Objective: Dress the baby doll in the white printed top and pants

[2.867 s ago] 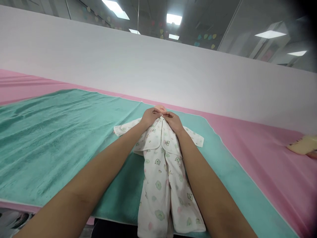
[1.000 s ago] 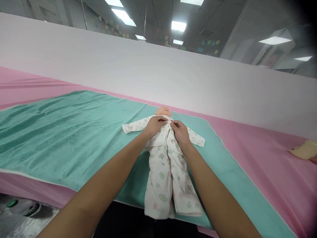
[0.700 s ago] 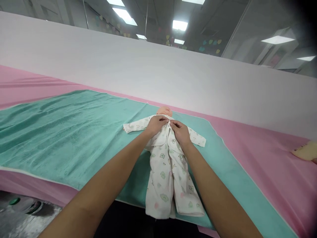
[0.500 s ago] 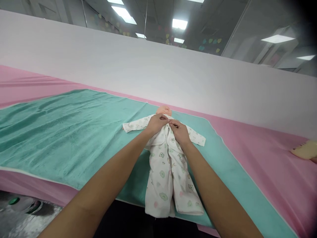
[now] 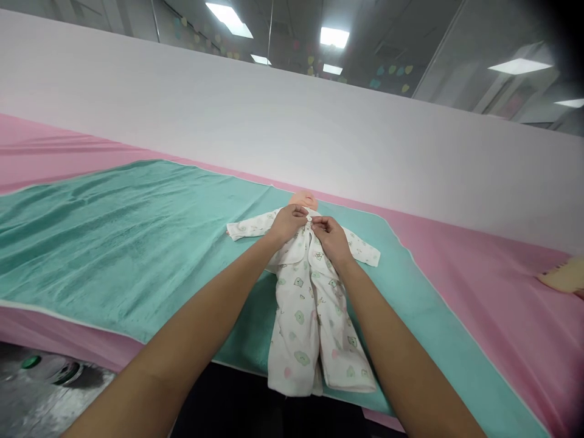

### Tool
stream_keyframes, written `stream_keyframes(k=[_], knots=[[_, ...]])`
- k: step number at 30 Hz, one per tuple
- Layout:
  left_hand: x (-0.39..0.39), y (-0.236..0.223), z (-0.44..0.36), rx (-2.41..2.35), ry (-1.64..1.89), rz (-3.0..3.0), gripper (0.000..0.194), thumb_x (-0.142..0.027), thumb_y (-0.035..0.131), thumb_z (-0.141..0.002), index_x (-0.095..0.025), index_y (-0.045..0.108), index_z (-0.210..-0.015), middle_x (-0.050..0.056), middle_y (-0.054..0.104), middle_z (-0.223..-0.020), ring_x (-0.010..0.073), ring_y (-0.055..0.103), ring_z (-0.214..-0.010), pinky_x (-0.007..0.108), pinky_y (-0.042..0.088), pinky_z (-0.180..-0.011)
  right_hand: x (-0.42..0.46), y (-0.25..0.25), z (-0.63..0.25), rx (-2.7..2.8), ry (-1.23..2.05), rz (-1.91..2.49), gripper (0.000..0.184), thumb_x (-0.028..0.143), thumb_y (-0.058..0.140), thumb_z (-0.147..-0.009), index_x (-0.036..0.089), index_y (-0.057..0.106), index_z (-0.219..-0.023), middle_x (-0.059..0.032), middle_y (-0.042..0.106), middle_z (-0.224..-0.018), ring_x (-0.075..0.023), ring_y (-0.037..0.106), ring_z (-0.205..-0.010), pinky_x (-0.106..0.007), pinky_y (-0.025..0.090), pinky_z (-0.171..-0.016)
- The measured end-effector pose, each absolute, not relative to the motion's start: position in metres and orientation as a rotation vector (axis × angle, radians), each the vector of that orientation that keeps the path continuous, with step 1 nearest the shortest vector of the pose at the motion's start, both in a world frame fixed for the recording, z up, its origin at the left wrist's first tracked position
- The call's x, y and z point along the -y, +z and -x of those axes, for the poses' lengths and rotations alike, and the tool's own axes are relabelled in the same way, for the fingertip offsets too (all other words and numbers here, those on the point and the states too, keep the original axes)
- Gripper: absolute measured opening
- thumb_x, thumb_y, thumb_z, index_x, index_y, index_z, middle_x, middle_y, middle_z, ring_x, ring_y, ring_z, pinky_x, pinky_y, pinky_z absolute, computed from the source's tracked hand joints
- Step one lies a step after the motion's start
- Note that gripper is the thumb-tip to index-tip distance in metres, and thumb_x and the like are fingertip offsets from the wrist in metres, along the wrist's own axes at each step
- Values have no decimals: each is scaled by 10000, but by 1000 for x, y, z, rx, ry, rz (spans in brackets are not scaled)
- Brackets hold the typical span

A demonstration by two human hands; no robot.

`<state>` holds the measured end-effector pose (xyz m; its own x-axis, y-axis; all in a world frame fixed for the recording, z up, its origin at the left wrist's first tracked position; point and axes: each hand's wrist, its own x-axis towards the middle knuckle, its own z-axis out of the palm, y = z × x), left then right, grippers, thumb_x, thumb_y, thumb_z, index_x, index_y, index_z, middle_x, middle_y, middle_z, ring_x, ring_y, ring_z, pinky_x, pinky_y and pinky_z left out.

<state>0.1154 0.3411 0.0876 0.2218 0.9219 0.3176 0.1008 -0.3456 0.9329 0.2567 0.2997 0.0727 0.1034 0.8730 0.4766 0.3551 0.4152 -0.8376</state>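
Observation:
A baby doll (image 5: 303,199) lies on its back, head away from me, in a white baby jacket (image 5: 292,252) and white printed trousers (image 5: 298,316). Its sleeves stretch out to both sides. At the neckline my left hand (image 5: 289,222) pinches one front edge of the jacket. Across from it, my right hand (image 5: 331,238) pinches the other edge, fingers bent. A small white button (image 5: 309,219) shows between my fingertips. Below the hands the jacket front parts slightly. My fingers partly hide the chest.
A teal blanket (image 5: 137,255) lies under the doll, over a pink cover (image 5: 493,280). A white wall (image 5: 255,121) with glass above stands behind. A yellowish object (image 5: 563,275) is at the right edge. A bottle with a green cap (image 5: 43,368) lies low at the left.
My hands have drawn slightly apart at the neckline, and the white button now shows between them. The view has shifted a little; the doll lies as before.

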Motion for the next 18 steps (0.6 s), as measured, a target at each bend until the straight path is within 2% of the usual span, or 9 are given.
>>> stream_keyframes(k=[3,8,12,18], knots=[[-338,87,-115,-931,1249,-1638,165,-195,579,-688,-159,593,-848,18,631,-793,119,559,-696,228,411,-633,-300,71,-257,1497,515,1197,276,284,555,-754,223,619,-1015,-33,625,-1014,-169,566,-893,-337,429,-855],[-338,82,-112,-938,1312,-1709,166,-201,569,-727,-162,611,-883,18,606,-821,125,555,-768,253,431,-744,-295,71,-255,1580,362,1225,251,293,503,-808,225,660,-992,-34,594,-1087,-174,541,-985,-325,411,-885],[-344,75,-110,-962,1337,-1850,181,-259,559,-773,-188,647,-914,17,598,-848,133,543,-793,274,432,-789,-291,72,-253,1646,252,1220,315,261,453,-844,248,628,-1107,-39,581,-1099,-165,536,-997,-322,409,-892],[-346,72,-108,-927,1343,-1956,216,-264,535,-811,-201,686,-953,51,609,-984,169,550,-974,290,413,-897,-292,71,-254,1650,224,1213,308,214,442,-837,233,655,-1058,-31,593,-1078,-154,535,-1022,-305,391,-930]])
